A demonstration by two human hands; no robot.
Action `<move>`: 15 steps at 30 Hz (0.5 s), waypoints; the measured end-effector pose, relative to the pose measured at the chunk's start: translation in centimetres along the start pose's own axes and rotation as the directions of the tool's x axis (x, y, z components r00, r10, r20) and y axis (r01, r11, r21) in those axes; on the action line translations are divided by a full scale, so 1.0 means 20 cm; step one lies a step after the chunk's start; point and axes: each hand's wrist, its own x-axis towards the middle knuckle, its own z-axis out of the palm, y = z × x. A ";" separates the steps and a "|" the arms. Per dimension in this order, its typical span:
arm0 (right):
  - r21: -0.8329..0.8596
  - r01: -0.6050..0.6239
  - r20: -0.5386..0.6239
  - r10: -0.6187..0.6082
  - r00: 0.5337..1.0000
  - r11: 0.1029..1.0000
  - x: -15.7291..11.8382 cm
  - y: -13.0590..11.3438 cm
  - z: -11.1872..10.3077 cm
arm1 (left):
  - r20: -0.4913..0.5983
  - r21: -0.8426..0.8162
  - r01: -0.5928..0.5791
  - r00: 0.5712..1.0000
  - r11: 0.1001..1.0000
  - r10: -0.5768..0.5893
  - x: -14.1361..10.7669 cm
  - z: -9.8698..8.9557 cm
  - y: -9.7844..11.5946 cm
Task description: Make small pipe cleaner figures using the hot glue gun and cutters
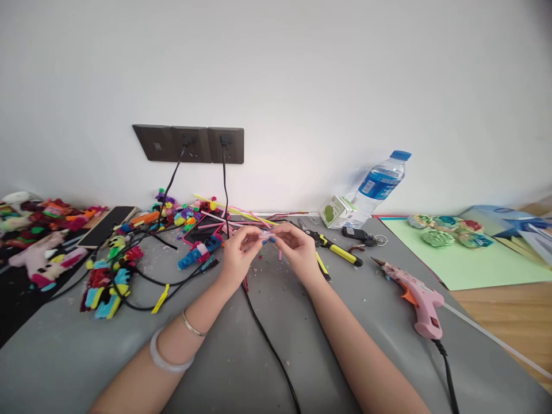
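My left hand (240,253) and my right hand (298,250) meet above the middle of the grey table (224,356). Their fingertips pinch a small pale pink piece (266,235) between them; most of it is covered, and its exact kind cannot be made out. Beside my left hand lies a blue fuzzy pipe-cleaner figure (196,255). Pink and yellow pipe cleaners (248,214) lie behind my hands. Just right of my right hand are yellow-and-black pliers (340,252).
A pink glue gun (425,307) lies at the right, its cord trailing forward. A water bottle (379,187), green-white box (336,211) and car key (357,234) stand or lie near the wall. Fuzzy figures (110,282), a phone (107,225) and black cables (269,342) occupy the left and middle.
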 end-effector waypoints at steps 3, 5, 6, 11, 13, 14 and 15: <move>0.010 -0.004 -0.003 0.004 1.000 1.000 0.00 0.00 0.00 | 0.001 0.010 -0.014 1.000 1.000 0.014 0.00 0.00 0.01; 0.019 0.001 -0.005 -0.001 1.000 1.000 0.00 -0.01 0.00 | -0.003 0.013 -0.020 1.000 1.000 0.020 -0.01 0.00 0.01; 0.023 0.003 -0.005 -0.003 1.000 1.000 0.00 -0.01 0.00 | -0.002 0.018 -0.023 1.000 1.000 0.023 -0.01 0.00 0.01; 0.015 0.010 0.001 -0.010 1.000 1.000 0.00 -0.03 0.00 | 0.014 0.067 -0.071 0.997 0.995 0.070 0.01 -0.01 0.02; 0.011 0.018 0.002 -0.018 1.000 1.000 0.00 -0.03 0.00 | 0.026 0.096 -0.090 0.996 0.991 0.088 0.01 -0.02 0.04; 0.008 0.021 0.002 -0.021 1.000 1.000 0.00 -0.03 0.00 | 0.030 0.109 -0.092 0.996 0.990 0.090 0.01 -0.02 0.04; 0.004 0.023 0.002 -0.023 1.000 1.000 0.00 -0.03 0.00 | 0.032 0.120 -0.091 0.996 0.989 0.088 0.01 -0.02 0.05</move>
